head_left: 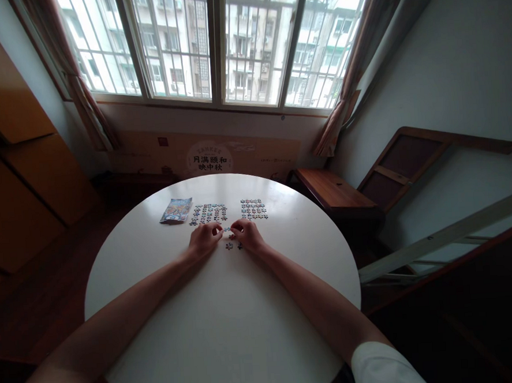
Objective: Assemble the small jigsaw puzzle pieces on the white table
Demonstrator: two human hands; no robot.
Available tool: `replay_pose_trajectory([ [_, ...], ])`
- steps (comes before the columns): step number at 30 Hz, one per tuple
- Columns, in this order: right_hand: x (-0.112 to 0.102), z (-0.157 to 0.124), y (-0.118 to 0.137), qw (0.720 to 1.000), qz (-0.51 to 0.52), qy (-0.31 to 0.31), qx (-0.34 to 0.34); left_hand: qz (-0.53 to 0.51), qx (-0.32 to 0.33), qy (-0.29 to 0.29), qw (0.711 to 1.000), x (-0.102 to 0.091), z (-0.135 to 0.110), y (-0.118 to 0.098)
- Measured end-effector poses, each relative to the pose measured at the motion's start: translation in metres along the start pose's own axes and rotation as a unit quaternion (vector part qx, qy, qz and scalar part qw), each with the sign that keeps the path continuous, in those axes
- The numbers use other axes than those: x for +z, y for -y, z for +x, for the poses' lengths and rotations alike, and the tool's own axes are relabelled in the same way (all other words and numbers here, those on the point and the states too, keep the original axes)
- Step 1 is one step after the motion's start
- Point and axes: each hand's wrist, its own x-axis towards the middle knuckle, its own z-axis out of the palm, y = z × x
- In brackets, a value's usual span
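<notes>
My left hand [204, 238] and my right hand [246, 235] rest knuckles-up near the middle of the round, glossy white table [230, 332], both forearms bare and lying across its smooth top; a white fabric sleeve [383, 368] shows at the table's near rim on my right arm; the fingers of both hands are curled in tight, thumbs and forefingers drawn together, and the tips of the two hands nearly meet over a small pale cardboard jigsaw piece [226, 229] lying at the table's centre; it is too small for me to tell whether either hand actually pinches it or only touches it; two more small dark knobbed loose pieces [234, 246] lie flat on the table just nearer the near rim than my fingertips; farther toward the table's far edge sit two flat, roughly square patches of puzzle pieces, the left patch [207, 213] ragged at its border and the right patch [253, 209] tidier, with a strip of bare table between them; toward the table's far left edge lies a flat, colourfully printed rectangular packet [177, 211], slightly skewed; beyond the table's far right rim stands a reddish-brown polished wooden bench [331, 190]; beyond the far rim a barred glass window [216, 43] is flanked by brownish folded curtains [80, 92]
</notes>
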Motion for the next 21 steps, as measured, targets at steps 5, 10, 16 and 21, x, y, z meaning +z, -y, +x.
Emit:
replay_pose_trajectory([
  [5, -0.0010, -0.0006, 0.0021, 1.000, 0.004, -0.001, 0.002, -0.002, -0.004, -0.006, 1.000, 0.0008, -0.0004, 0.0009],
  [10, -0.0032, -0.0005, 0.0053, 1.000, -0.005, -0.006, 0.006, 0.001, -0.004, -0.007, 1.000, 0.0009, -0.0004, 0.0003],
  [16, -0.0043, -0.0007, 0.0072, 1.000, -0.021, -0.004, 0.004, 0.006, -0.010, -0.006, 1.000, 0.0005, 0.0000, -0.0006],
  [21, -0.0044, -0.0012, 0.0063, 1.000, -0.015, 0.008, -0.001, 0.004, -0.014, -0.004, 1.000, -0.0009, -0.0006, -0.0023],
])
